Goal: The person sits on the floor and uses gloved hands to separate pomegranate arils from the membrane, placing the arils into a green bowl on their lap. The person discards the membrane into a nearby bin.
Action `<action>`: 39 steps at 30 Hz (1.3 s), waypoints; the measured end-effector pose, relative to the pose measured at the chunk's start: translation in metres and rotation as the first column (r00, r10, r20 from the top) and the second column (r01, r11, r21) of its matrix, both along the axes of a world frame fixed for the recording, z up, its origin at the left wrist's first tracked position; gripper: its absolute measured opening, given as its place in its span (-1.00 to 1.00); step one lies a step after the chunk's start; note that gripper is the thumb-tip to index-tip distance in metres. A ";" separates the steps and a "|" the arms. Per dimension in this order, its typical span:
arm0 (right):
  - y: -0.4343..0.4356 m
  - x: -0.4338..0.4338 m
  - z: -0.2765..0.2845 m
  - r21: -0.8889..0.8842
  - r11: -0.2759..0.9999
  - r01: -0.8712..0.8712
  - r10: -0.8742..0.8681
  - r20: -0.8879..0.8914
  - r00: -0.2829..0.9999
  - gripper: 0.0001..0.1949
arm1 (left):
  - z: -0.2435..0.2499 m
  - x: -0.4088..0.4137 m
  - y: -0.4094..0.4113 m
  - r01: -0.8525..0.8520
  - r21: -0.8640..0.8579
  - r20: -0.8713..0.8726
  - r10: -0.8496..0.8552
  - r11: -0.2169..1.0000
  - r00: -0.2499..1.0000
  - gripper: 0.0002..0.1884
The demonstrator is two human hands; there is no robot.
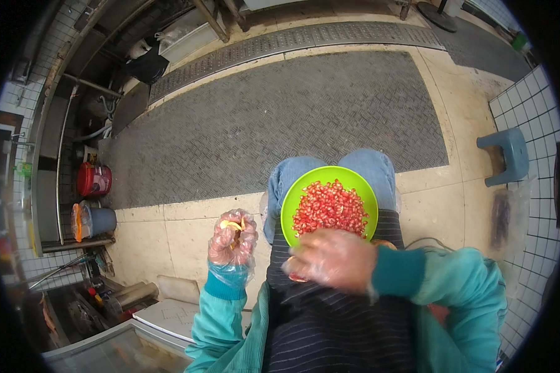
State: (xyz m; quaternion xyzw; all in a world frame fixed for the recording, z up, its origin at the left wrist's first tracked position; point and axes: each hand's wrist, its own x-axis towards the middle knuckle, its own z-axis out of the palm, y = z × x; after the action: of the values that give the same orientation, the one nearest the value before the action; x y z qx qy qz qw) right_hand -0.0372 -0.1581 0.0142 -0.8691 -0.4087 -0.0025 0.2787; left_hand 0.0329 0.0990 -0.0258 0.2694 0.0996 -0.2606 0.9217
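Note:
A lime-green plastic plate [288,212] rests on my lap, heaped with loose red pomegranate seeds [331,207]. My left hand [233,240], in a clear plastic glove, is off to the left of my knees and curls around yellowish pieces of pomegranate rind [232,225]. Across the plate's near edge reaches my right hand [333,259], also gloved and blurred by motion. Its fingertips close on a pomegranate piece [298,276] with red showing, low over my striped dark apron [340,321]. Behind the right wrist, a brownish rounded thing [383,244] is mostly hidden.
A grey textured mat [270,116] covers the tiled floor ahead. To the right, a blue plastic stool [506,156] stands by the tiled wall. A red bucket [94,179] and a blue-grey bucket [100,220] are at left. A glass-topped case [121,347] lies lower left.

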 end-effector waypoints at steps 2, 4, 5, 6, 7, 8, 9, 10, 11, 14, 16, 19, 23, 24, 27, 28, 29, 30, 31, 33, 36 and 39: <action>0.025 0.003 -0.014 -0.178 0.976 -0.123 0.138 0.075 0.988 -0.61 | -0.004 0.001 0.002 0.006 -0.032 0.028 -0.005 0.999 1.000 -0.71; 0.041 0.008 -0.016 -0.334 0.921 -0.202 0.216 0.004 0.976 -0.61 | -0.005 -0.001 0.003 -0.002 -0.013 0.013 0.003 1.000 1.000 -0.70; 0.047 0.010 -0.016 -0.407 0.881 -0.242 0.249 -0.036 0.968 -0.61 | -0.005 -0.001 0.004 -0.007 -0.003 0.005 0.007 1.000 1.000 -0.69; 0.051 0.011 -0.018 -0.475 0.833 -0.282 0.279 -0.080 0.957 -0.60 | -0.007 -0.001 0.004 -0.007 -0.016 -0.001 0.007 1.000 1.000 -0.69; 0.054 0.011 -0.022 -0.442 0.850 -0.288 0.277 -0.091 0.957 -0.63 | -0.008 -0.001 0.004 -0.007 -0.029 -0.007 0.007 1.000 1.000 -0.69; 0.057 0.011 -0.026 -0.407 0.865 -0.292 0.275 -0.101 0.956 -0.66 | -0.009 0.000 0.004 -0.007 -0.042 -0.013 0.006 0.999 1.000 -0.69; 0.058 0.011 -0.027 -0.375 0.879 -0.294 0.272 -0.113 0.956 -0.69 | -0.012 0.000 0.005 -0.010 -0.053 -0.025 0.009 0.999 1.000 -0.69; 0.060 0.010 -0.027 -0.392 0.868 -0.303 0.273 -0.133 0.953 -0.69 | -0.015 0.000 0.005 -0.014 -0.065 -0.037 0.011 0.998 0.999 -0.68; 0.060 0.010 -0.027 -0.421 0.849 -0.318 0.298 -0.115 0.948 -0.69 | -0.018 -0.001 0.005 -0.017 -0.076 -0.049 0.014 0.997 0.999 -0.68; 0.066 0.012 -0.028 -0.502 0.778 -0.378 0.365 -0.129 0.922 -0.69 | -0.021 -0.002 0.003 -0.039 -0.057 -0.064 0.035 0.998 0.997 -0.67; 0.065 0.014 -0.026 -0.490 0.782 -0.385 0.385 -0.105 0.917 -0.68 | -0.019 -0.003 0.000 -0.041 -0.010 -0.054 0.041 0.999 0.998 -0.65; 0.066 0.012 -0.032 -0.439 0.831 -0.340 0.357 -0.048 0.933 -0.69 | -0.023 -0.002 -0.002 -0.067 0.046 -0.049 0.069 0.997 0.996 -0.63; 0.070 0.004 -0.048 -0.357 0.895 -0.267 0.305 0.053 0.951 -0.86 | -0.022 0.002 -0.008 -0.044 -0.019 -0.014 0.043 0.999 0.999 -0.61; 0.070 0.005 -0.048 -0.312 0.911 -0.268 0.307 0.079 0.949 -0.88 | -0.017 0.001 -0.014 -0.051 0.119 0.058 0.045 0.992 0.997 -0.56; 0.067 0.012 -0.046 -0.201 0.932 -0.303 0.316 0.039 0.948 -0.88 | -0.023 0.006 -0.013 -0.088 0.054 0.061 0.085 0.995 0.994 -0.56; 0.070 0.015 -0.042 -0.233 0.915 -0.328 0.337 0.001 0.941 -0.81 | -0.021 0.007 -0.013 -0.125 0.016 -0.015 0.126 0.992 0.992 -0.56; 0.070 0.014 -0.042 -0.171 0.938 -0.300 0.309 0.031 0.950 -0.79 | -0.017 0.009 -0.014 -0.167 -0.022 -0.093 0.164 0.986 0.982 -0.56; 0.069 0.013 -0.045 -0.109 0.954 -0.279 0.287 0.065 0.956 -0.76 | -0.015 0.012 -0.015 -0.216 -0.061 -0.164 0.203 0.975 0.965 -0.55; 0.073 0.018 -0.043 -0.029 0.959 -0.281 0.282 0.113 0.953 -0.74 | -0.018 0.014 -0.011 -0.332 -0.077 -0.268 0.301 0.940 0.915 -0.55; 0.072 0.023 -0.019 -0.299 0.893 -0.335 0.368 0.059 0.928 -0.61 | -0.020 0.016 0.003 -0.312 -0.274 -0.260 0.242 0.910 0.935 -0.57; 0.055 0.031 0.025 -0.193 0.949 -0.249 0.261 0.039 0.965 -0.66 | -0.039 0.040 0.025 -0.368 -0.285 -0.329 0.271 0.885 0.905 -0.62; 0.056 0.036 0.051 -0.183 0.971 -0.155 0.170 0.072 0.983 -0.69 | -0.057 0.045 0.056 -0.414 -0.406 -0.268 0.327 0.814 0.906 -0.63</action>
State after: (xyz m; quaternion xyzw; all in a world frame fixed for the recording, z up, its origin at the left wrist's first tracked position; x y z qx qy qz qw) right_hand -0.0011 -0.1025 0.0657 -0.8530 -0.4889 0.0188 0.1816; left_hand 0.0783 0.1548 -0.0829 -0.0037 0.1723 -0.1153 0.9783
